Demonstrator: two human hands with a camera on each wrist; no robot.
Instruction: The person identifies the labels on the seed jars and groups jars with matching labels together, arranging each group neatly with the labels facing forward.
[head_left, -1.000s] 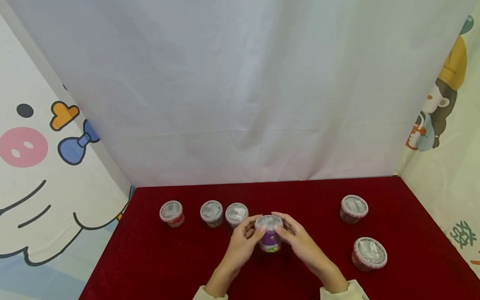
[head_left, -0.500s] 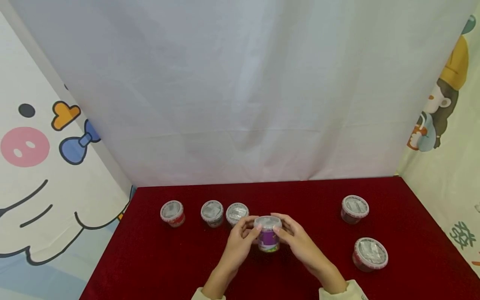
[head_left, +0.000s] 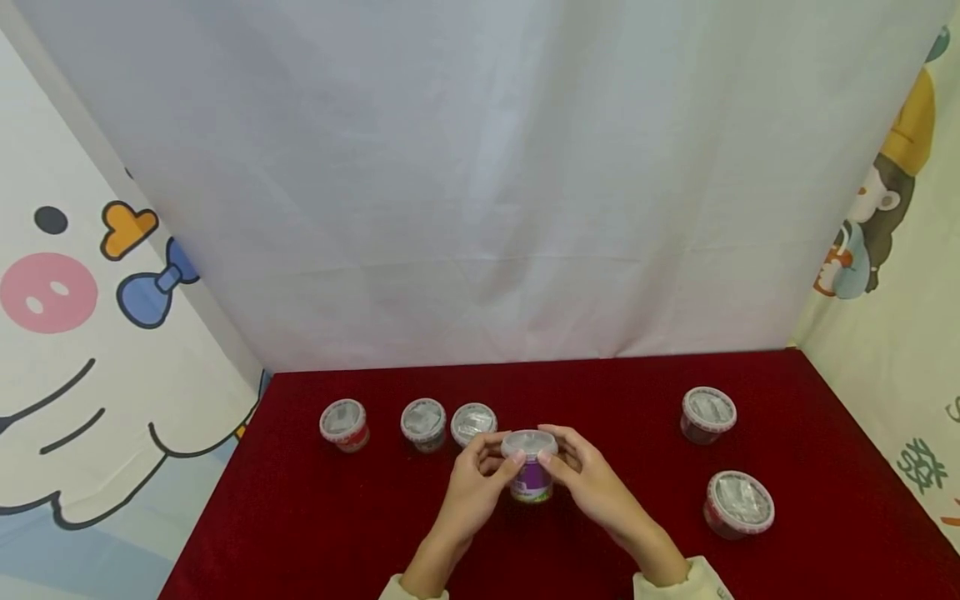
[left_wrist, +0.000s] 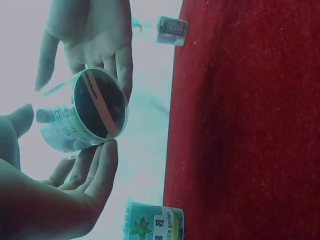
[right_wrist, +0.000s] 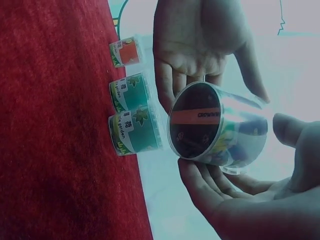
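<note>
A small lidded plastic tub (head_left: 531, 477) with a purple label is held upright between both hands in the head view. My left hand (head_left: 472, 483) grips its left side, thumb near the lid's rim. On the opposite side my right hand (head_left: 592, 483) grips it the same way. Both wrist views show the fingertips around the wall of the tub (left_wrist: 90, 107) and its dark base, crossed by an orange strip with lettering. The base of the tub (right_wrist: 195, 120) is raised off the red cloth.
Several lidded tubs stand on the red cloth (head_left: 337, 517). To the left are a red-labelled tub (head_left: 344, 426) and two green-labelled ones, a middle tub (head_left: 423, 425) and a nearer tub (head_left: 473, 421). At right stand a back tub (head_left: 708, 415) and a front tub (head_left: 738, 504).
Both hands have shifted slightly left with the purple-labelled tub, which has turned a little so its label shows differently. The other tubs stay put.
</note>
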